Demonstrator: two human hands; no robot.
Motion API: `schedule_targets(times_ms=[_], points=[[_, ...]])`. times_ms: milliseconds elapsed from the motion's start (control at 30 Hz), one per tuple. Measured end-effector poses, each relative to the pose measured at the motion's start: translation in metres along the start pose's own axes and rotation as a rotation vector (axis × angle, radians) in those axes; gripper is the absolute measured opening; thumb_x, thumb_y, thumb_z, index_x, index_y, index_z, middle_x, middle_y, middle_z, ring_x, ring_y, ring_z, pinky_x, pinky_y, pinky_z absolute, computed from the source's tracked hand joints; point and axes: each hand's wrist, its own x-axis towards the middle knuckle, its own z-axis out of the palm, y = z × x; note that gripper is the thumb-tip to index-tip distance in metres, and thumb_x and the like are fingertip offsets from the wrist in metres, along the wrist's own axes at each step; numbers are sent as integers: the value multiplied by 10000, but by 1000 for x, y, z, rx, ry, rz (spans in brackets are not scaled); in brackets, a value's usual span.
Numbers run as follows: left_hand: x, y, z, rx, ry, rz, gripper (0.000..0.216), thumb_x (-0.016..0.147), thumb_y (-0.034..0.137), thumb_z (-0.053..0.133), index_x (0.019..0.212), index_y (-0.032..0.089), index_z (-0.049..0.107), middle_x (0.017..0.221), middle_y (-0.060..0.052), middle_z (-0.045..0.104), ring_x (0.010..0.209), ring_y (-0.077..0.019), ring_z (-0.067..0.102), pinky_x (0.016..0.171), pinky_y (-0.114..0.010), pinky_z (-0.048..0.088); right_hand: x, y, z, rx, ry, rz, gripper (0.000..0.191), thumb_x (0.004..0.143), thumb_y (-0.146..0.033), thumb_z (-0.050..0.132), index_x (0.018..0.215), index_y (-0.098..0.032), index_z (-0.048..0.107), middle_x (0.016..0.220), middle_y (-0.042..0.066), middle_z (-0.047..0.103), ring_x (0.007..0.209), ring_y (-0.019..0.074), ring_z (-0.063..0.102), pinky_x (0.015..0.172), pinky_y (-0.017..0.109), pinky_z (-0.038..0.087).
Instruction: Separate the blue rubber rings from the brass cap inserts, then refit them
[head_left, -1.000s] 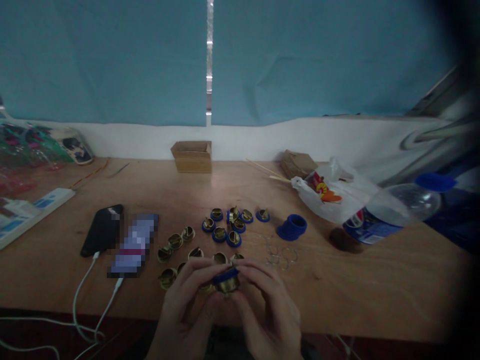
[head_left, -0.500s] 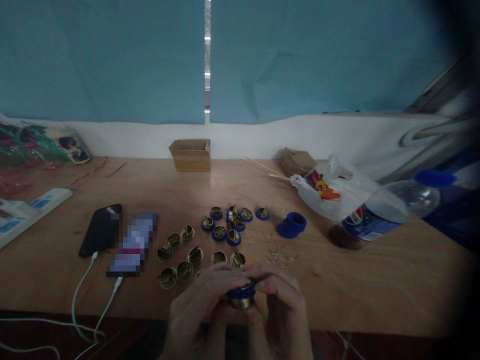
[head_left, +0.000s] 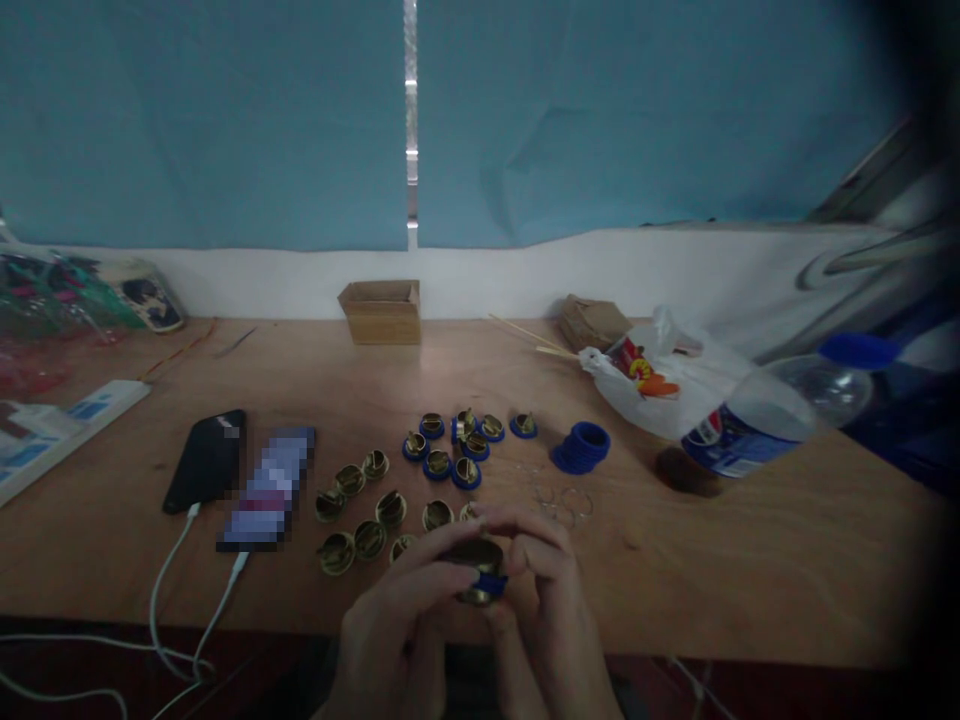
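Note:
Both my hands meet at the near edge of the wooden table (head_left: 750, 590). My left hand (head_left: 397, 630) and my right hand (head_left: 551, 610) pinch one small brass cap with a blue ring (head_left: 480, 578) between their fingertips. Just beyond them lie several bare brass caps (head_left: 367, 510). Farther back sits a cluster of brass caps fitted with blue rings (head_left: 457, 445). A stack of blue rings (head_left: 583, 447) stands to the right of that cluster, and thin wire rings (head_left: 559, 497) lie in front of it.
A black phone (head_left: 206, 460) and a second phone (head_left: 268, 488) lie at the left with white cables (head_left: 176, 590) running off the edge. A plastic bottle (head_left: 765, 415) and a white bag (head_left: 660, 385) lie at the right. A small cardboard box (head_left: 381, 312) stands at the back.
My hands have turned the piece: the blue ring, on top of the brass cap a second ago, now shows at its lower right side. The hands shifted slightly right.

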Motion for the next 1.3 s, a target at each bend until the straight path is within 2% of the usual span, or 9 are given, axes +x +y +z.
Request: schedule_targets(times_ms=[100, 267, 467, 667, 967, 1300], points=[[-3, -6, -3, 72, -60, 44, 312, 985, 130, 424, 1223, 314, 509, 1393, -57, 589, 1229, -216, 603, 980, -372, 555, 2, 2, -1, -12, -41, -3, 317, 827, -7, 401, 1056, -224, 435, 1145, 77, 488, 1104, 185, 522, 903, 317, 508], [-7, -12, -3, 214, -58, -37, 341, 941, 56, 437, 1190, 286, 473, 1402, -82, 583, 1221, -195, 607, 982, -317, 548, 1, 2, 0, -53, -28, 11, 299, 855, -31, 451, 1078, -230, 462, 1129, 66, 517, 1070, 177, 558, 884, 303, 532], [-6, -19, 5, 277, -12, -147, 249, 951, 93, 421, 1124, 271, 417, 1270, -98, 682, 1102, -189, 685, 836, -260, 612, -1, 3, 0, -92, 3, 16, 338, 861, -46, 536, 1150, -212, 481, 1153, 81, 534, 1085, 190, 570, 920, 328, 534], [-3, -14, 5, 295, 28, -218, 217, 940, 95, 414, 1069, 269, 420, 1041, -41, 759, 914, -168, 760, 684, -213, 629, -6, 12, 6, -31, -1, 140, 290, 875, -115, 581, 1113, -243, 476, 1128, 62, 599, 1045, 185, 626, 881, 308, 552], [-1, -15, 3, 414, -17, -116, 263, 851, 56, 468, 1025, 252, 453, 840, 11, 715, 751, -142, 760, 639, -190, 612, -11, 16, 3, 5, 15, 209, 221, 875, -127, 555, 1033, -262, 481, 1013, 13, 650, 929, 149, 672, 820, 240, 556], [-2, -18, 1, 466, 30, -72, 239, 827, 59, 472, 988, 236, 462, 794, 16, 665, 688, -125, 734, 618, -182, 591, -6, 14, 7, 73, -20, 211, 206, 875, -116, 517, 1013, -259, 465, 969, 2, 605, 897, 137, 629, 785, 220, 517]])
